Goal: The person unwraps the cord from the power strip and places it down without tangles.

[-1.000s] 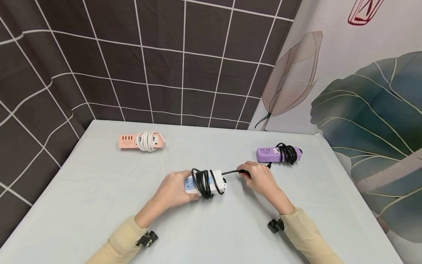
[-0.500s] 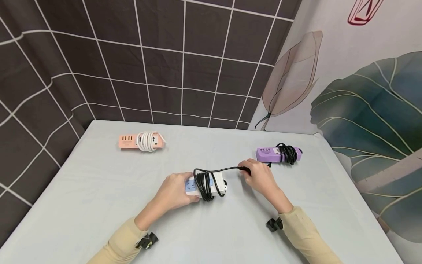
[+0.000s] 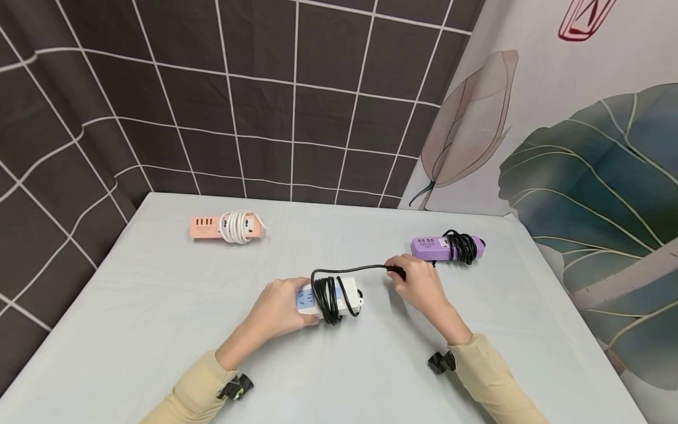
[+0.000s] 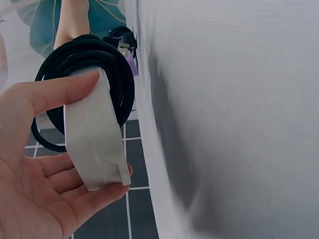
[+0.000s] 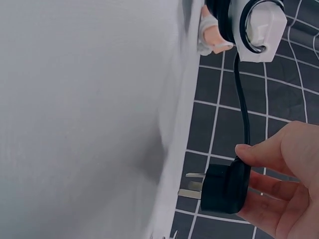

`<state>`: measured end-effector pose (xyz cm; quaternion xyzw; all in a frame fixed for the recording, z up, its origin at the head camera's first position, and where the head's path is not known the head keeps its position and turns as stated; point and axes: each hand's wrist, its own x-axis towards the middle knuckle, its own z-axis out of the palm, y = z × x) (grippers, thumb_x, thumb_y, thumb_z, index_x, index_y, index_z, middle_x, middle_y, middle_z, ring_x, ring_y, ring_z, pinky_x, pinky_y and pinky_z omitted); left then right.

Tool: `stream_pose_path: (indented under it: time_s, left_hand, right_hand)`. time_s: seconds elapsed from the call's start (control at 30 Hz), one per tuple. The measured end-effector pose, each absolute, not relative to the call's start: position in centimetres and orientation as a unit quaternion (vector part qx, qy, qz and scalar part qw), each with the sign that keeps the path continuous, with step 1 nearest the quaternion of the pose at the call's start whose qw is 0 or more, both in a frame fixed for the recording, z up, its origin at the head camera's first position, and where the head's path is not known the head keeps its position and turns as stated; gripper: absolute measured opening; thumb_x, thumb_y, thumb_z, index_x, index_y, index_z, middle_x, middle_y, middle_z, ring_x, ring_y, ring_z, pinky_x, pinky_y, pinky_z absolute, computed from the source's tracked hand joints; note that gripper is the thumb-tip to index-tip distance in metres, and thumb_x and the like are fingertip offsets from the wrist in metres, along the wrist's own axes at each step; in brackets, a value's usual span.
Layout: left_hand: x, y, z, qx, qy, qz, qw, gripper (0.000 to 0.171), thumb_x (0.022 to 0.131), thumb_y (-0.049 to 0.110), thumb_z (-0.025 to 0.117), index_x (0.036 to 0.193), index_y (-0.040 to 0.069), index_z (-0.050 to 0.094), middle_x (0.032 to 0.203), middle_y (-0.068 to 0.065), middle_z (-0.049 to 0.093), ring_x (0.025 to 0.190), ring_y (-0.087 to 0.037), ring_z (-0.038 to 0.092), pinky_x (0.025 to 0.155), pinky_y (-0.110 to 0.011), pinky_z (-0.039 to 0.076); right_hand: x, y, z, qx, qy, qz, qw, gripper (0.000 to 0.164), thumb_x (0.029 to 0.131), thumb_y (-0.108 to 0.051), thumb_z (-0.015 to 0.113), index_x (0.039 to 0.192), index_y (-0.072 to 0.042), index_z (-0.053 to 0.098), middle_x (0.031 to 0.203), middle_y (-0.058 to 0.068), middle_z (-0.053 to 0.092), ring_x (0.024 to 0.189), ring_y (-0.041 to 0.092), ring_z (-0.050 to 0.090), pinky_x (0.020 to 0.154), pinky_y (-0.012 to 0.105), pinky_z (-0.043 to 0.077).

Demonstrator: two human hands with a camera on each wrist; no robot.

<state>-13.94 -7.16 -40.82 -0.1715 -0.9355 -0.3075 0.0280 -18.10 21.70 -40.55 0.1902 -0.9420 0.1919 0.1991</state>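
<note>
In the last second my right hand [image 3: 421, 285] has edged slightly farther from me, and the loose cord [image 3: 352, 270], which ran off the right end of the white power strip [image 4: 94, 137], now passes along its far side from the left of the black coil [image 3: 328, 303]. My left hand [image 3: 281, 303] has barely shifted. Its fingers hold the strip by the left end, thumb on the near side, the others on the far side, raised off the worktop [image 3: 339, 371] near the middle. A blue socket [image 3: 305, 299] shows beside them. My right fingers and thumb pinch the black plug [image 5: 224, 189] by its cord end, its metal prongs [image 5: 189, 193] pointing toward the worktop. Just beyond that hand lies a purple power strip [image 3: 430, 249] wrapped in black cord; I can't tell if I'm touching it. Well apart, at far left, lies a pink power strip [image 3: 206, 227] wound with white cord [image 3: 236, 227].
</note>
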Motion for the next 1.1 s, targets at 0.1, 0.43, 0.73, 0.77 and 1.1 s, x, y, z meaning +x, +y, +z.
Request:
stream_pose_path:
  time_s: [0.1,0.43,0.73,0.77,1.1]
  left_hand:
    - [-14.0,-7.2,-40.9,-0.172,-0.935,-0.309,0.028,0.068,0.053,0.029,0.089,0.112,0.002,0.067,0.079,-0.002,0.068,0.064,-0.01,0.053,0.058,-0.025,0.045]
    - [-13.9,-7.3,-41.0,-0.17,-0.933,-0.316,0.026,0.066,0.054,0.027,0.09,0.11,0.003,0.067,0.08,-0.003,0.069,0.065,-0.01,0.055,0.059,-0.026,0.045]
    - [-14.0,-7.3,-41.0,-0.167,-0.935,-0.31,0.028,0.065,0.054,0.03,0.09,0.109,0.003,0.068,0.08,-0.003,0.068,0.065,-0.011,0.054,0.059,-0.026,0.044]
    - [-14.0,-7.3,-41.0,-0.166,-0.936,-0.31,0.028,0.065,0.053,0.03,0.09,0.108,0.003,0.068,0.079,-0.003,0.068,0.064,-0.011,0.054,0.059,-0.027,0.044]
    - [-14.0,-7.4,-41.0,-0.162,-0.939,-0.304,0.028,0.067,0.053,0.031,0.09,0.11,0.004,0.068,0.08,-0.004,0.069,0.066,-0.013,0.055,0.061,-0.029,0.047]
  right_hand:
    - [-18.0,21.7,-40.5,0.19,-0.941,0.193,0.204,0.017,0.075,-0.003,0.076,0.09,-0.011,0.074,0.081,0.004,0.071,0.065,0.02,0.065,0.056,0.034,0.049]
    - [-17.7,21.6,-40.4,0.187,-0.938,0.195,0.215,0.015,0.078,-0.008,0.075,0.092,-0.011,0.074,0.084,0.005,0.072,0.068,0.023,0.067,0.058,0.036,0.051]
    - [-17.2,21.4,-40.2,0.187,-0.933,0.213,0.223,0.016,0.078,-0.007,0.075,0.093,-0.01,0.073,0.085,0.005,0.072,0.068,0.02,0.066,0.059,0.035,0.05]
    - [-17.2,21.4,-40.2,0.186,-0.933,0.215,0.222,0.016,0.078,-0.008,0.075,0.093,-0.01,0.073,0.085,0.005,0.072,0.068,0.019,0.066,0.059,0.035,0.049]
    - [-16.7,21.2,-39.8,0.195,-0.926,0.23,0.228,0.015,0.078,-0.007,0.075,0.093,-0.009,0.073,0.084,0.005,0.072,0.07,0.018,0.066,0.062,0.036,0.051]
